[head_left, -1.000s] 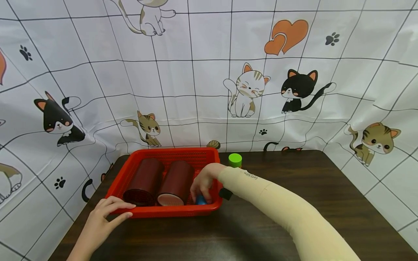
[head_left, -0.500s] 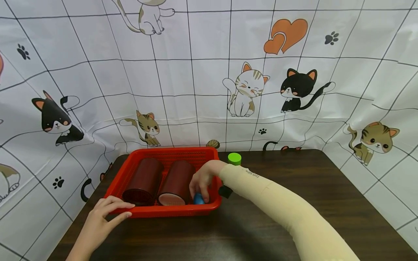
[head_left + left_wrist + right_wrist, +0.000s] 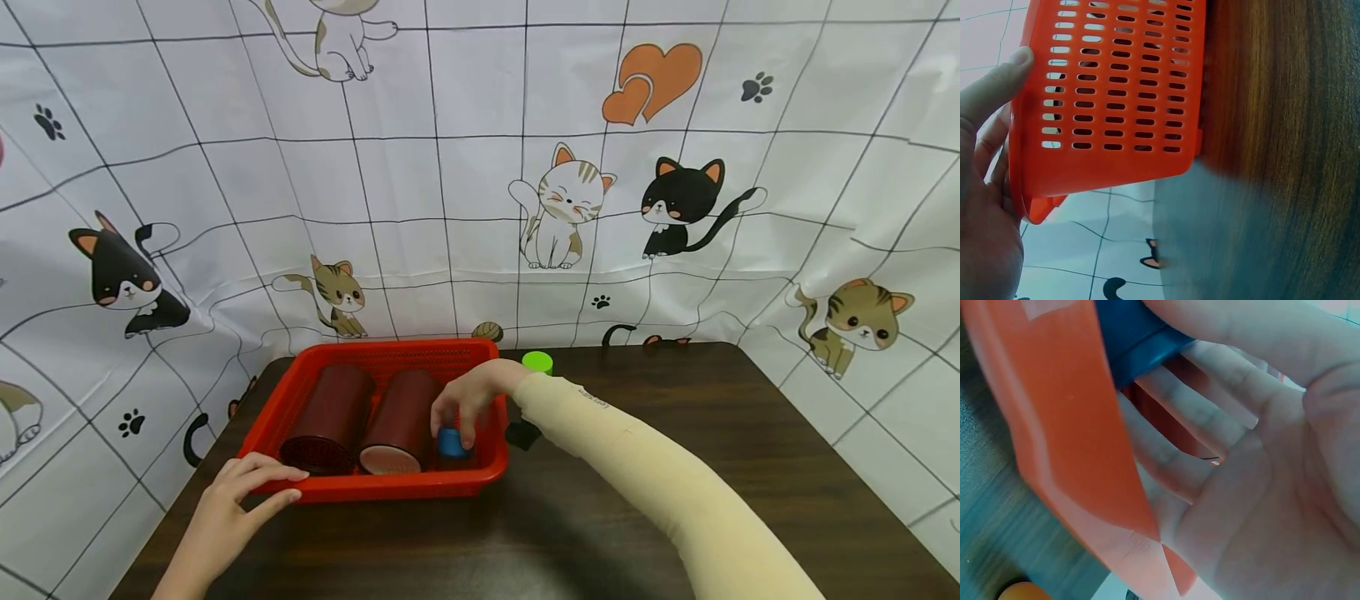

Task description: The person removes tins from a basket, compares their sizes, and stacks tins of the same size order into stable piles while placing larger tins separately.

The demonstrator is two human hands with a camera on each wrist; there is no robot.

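Dark table (image 3: 360, 550) — right fingers (image 3: 468, 422) pinch blue object (image 3: 452, 444), left fingers (image 3: 264, 475) hold basket (image 3: 390, 487).

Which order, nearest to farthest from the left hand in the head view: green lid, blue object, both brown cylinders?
1. Left brown cylinder: red basket, left side.
2. Right brown cylinder: basket's middle.
3. Blue object: basket's right side.
4. Green lid: outside, right of basket.

A snug cream sleeve (image 3: 637, 462) with small dark lettering (image 3: 595, 398) near its cuff (image 3: 536, 393) reaches the right wrist (image 3: 510, 377); the left hand (image 3: 236, 500) is bare.
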